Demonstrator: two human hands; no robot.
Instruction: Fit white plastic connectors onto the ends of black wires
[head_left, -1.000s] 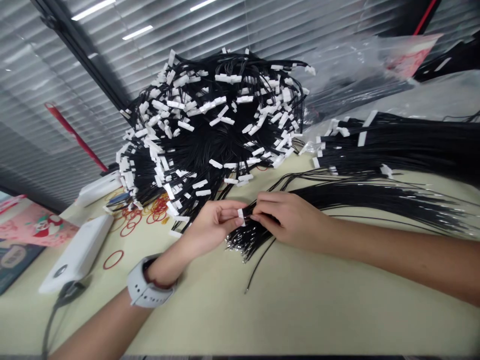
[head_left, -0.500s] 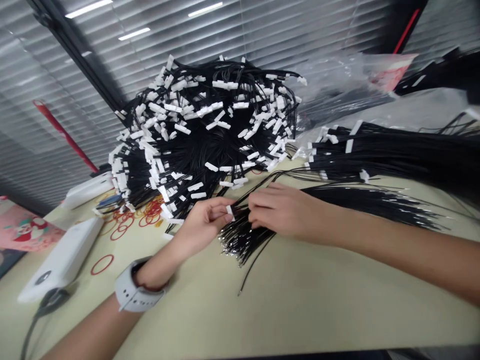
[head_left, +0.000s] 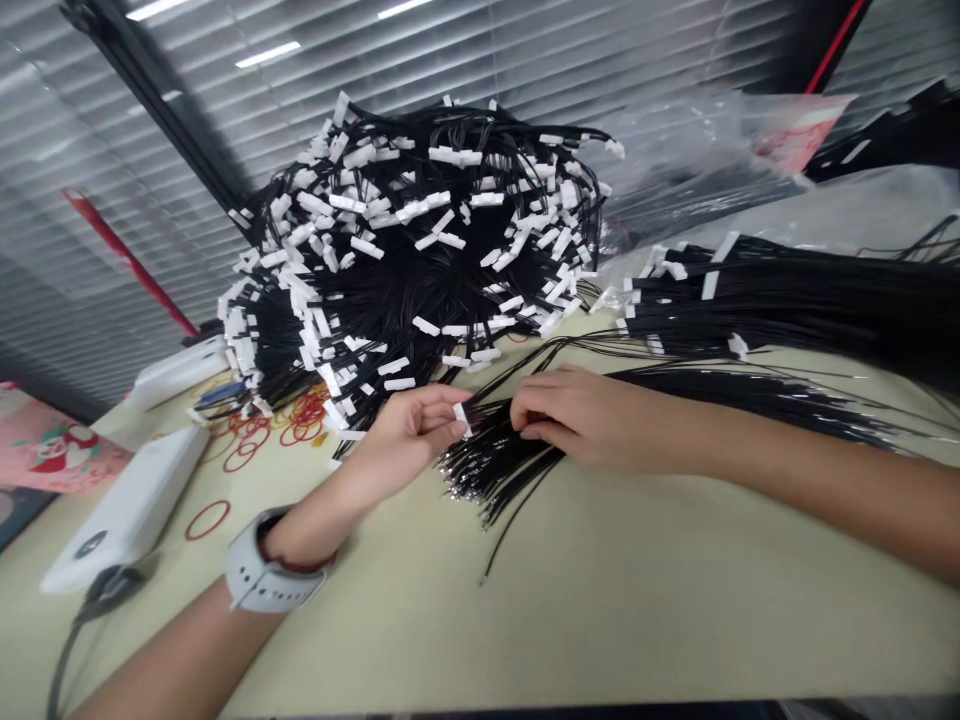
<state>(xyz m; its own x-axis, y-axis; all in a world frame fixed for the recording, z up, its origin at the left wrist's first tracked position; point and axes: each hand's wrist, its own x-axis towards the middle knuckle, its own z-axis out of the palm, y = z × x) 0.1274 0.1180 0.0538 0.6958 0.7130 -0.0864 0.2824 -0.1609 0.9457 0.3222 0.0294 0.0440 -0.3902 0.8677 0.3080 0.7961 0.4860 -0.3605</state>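
Note:
My left hand (head_left: 411, 432) pinches a small white connector (head_left: 462, 418) between thumb and fingers, a grey watch on its wrist. My right hand (head_left: 581, 417) rests on a bundle of loose black wires (head_left: 501, 467) whose bare metal ends point left, and its fingertips are closed on a wire just right of the connector. The two hands sit a few centimetres apart over the pale table (head_left: 570, 610). Behind them rises a big heap of black wires with white connectors fitted (head_left: 420, 250).
More black wire bundles (head_left: 810, 300) lie at the right, with clear plastic bags behind. Red rubber bands (head_left: 259, 440) are scattered at the left beside a white power bank (head_left: 124, 510) with a cable. A pink printed card (head_left: 45, 455) lies at the far left.
Both hands stay together at the wire ends. My right hand has drawn slightly right, away from the connector. The camera view shifted a little.

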